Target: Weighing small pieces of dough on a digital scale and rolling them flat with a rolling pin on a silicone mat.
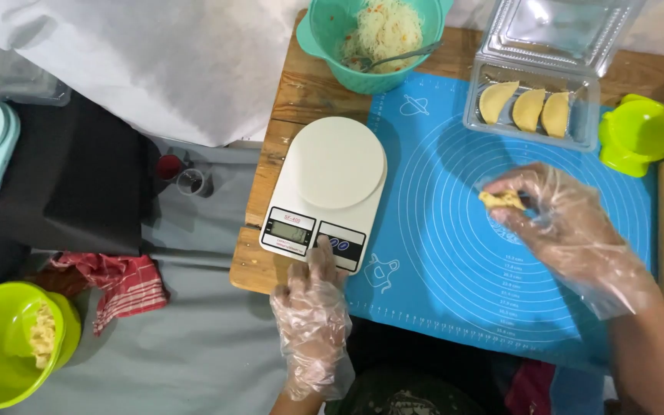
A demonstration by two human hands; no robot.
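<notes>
mat (439,253), blue, is spread under both gloved hands. white scale (324,192) is touched at its front edge by left hand (313,323), fingers loosely together, holding nothing. dough piece (501,200) is pinched in right hand (566,230) fingertips, above mat.

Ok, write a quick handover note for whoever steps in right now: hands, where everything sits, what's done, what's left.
Left hand, gloved, fingertip on the white kitchen scale; its platform is bare.
Right hand, gloved, pinches a small dough piece over the blue mat.
Done: three folded pastries in the clear container.
Left: dough in hand unweighed; filling in the teal bowl.
</notes>
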